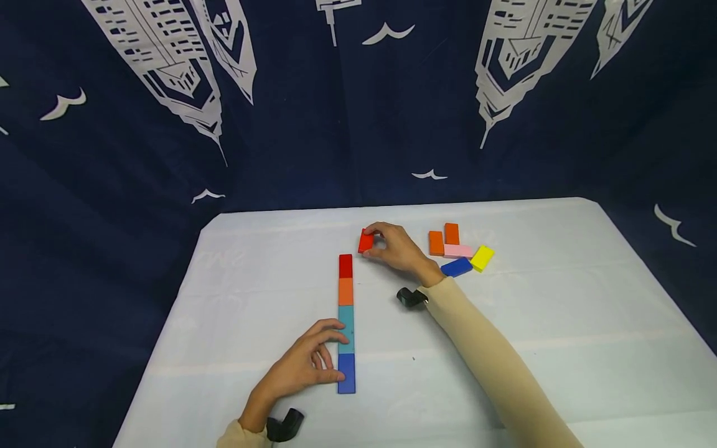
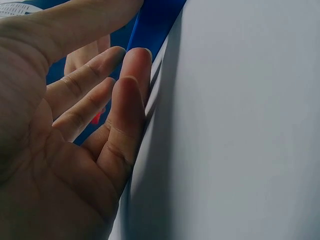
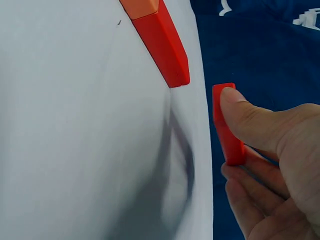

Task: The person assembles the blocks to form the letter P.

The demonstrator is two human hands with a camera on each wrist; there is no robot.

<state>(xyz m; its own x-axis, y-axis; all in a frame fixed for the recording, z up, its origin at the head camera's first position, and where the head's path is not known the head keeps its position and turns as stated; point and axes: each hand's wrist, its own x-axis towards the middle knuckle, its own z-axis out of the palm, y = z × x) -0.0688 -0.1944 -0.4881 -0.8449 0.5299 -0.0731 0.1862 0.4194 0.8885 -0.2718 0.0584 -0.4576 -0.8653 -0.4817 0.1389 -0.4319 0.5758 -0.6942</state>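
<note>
A straight row of blocks runs along the table, from a blue block (image 1: pixel 346 374) at the near end through teal (image 1: pixel 346 316) and orange (image 1: pixel 345 291) to a red block (image 1: pixel 345 266) at the far end. Beside the near half, my left hand (image 1: pixel 305 361) has its fingertips at the teal part and its thumb at the blue block, all loosely bent without gripping. Between thumb and fingers, my right hand (image 1: pixel 400 249) pinches another red block (image 3: pixel 227 130). In the right wrist view, that block is raised off the table, apart from the row's red end.
Right of the right hand lie two orange blocks (image 1: pixel 436 243), a pink block (image 1: pixel 457 251), a blue block (image 1: pixel 456 267) and a yellow block (image 1: pixel 482 258). They rest on a white-covered table (image 1: pixel 252 280). Behind hangs a dark blue printed cloth (image 1: pixel 313 137).
</note>
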